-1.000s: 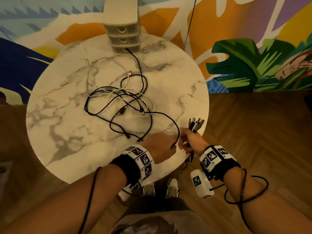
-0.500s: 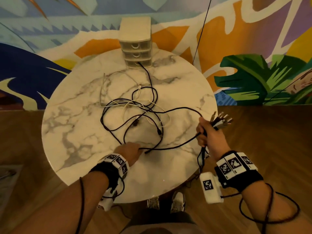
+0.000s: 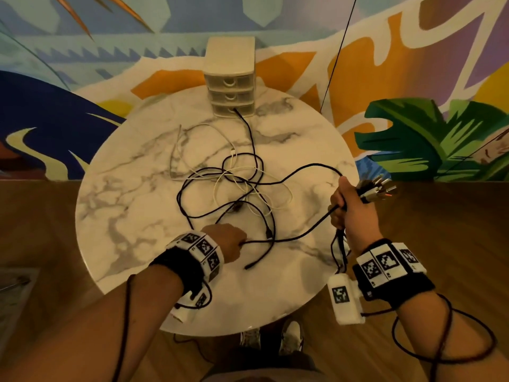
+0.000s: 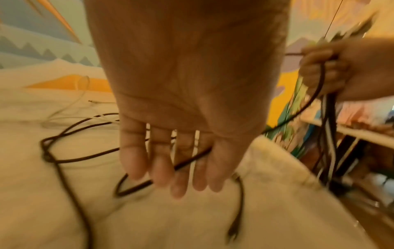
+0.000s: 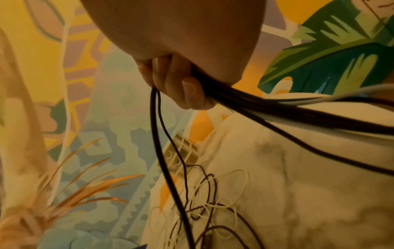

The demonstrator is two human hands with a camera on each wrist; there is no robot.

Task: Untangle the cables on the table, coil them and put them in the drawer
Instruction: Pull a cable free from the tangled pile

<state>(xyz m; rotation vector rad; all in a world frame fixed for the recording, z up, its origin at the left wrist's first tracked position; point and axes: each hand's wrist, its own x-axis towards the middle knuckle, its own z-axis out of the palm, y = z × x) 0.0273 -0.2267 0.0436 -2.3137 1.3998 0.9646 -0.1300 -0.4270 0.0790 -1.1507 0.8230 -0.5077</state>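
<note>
Right hand [image 3: 349, 205] fists a bundle of cables [image 5: 266, 107] — metal plugs [image 3: 377, 188] show only overhead. Left hand [image 4: 181, 143], fingers nearly straight, presses a thin black cable [image 3: 289, 238] onto veined marble table [image 3: 132, 216].

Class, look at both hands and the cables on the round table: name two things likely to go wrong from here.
1. The right hand grips a bundle of cables while a black cable runs to the left hand; pulling may tighten the tangle.
2. One black strand reaches the drawer unit; a tug might drag it.
</note>
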